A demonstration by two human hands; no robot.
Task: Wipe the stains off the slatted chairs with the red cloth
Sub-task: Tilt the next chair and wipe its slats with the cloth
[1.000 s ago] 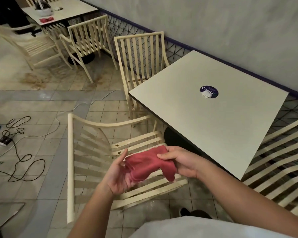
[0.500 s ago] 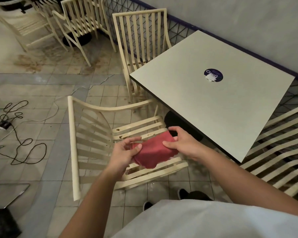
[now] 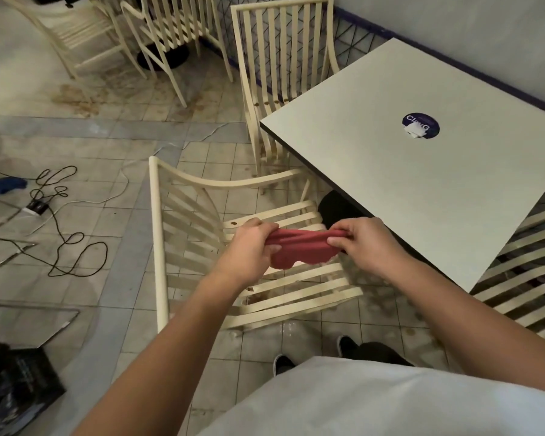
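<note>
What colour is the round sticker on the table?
The sticker is dark purple with white lettering; head view.

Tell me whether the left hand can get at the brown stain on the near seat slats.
Probably yes: the left hand hovers just above the chair seat, nothing between it and the stain. It and the right hand both pinch the red cloth, stretched between them.

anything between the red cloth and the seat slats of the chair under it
Nothing visible. The left hand and right hand hold the red cloth stretched right over the chair's bare seat slats; the table stands off to the side.
</note>
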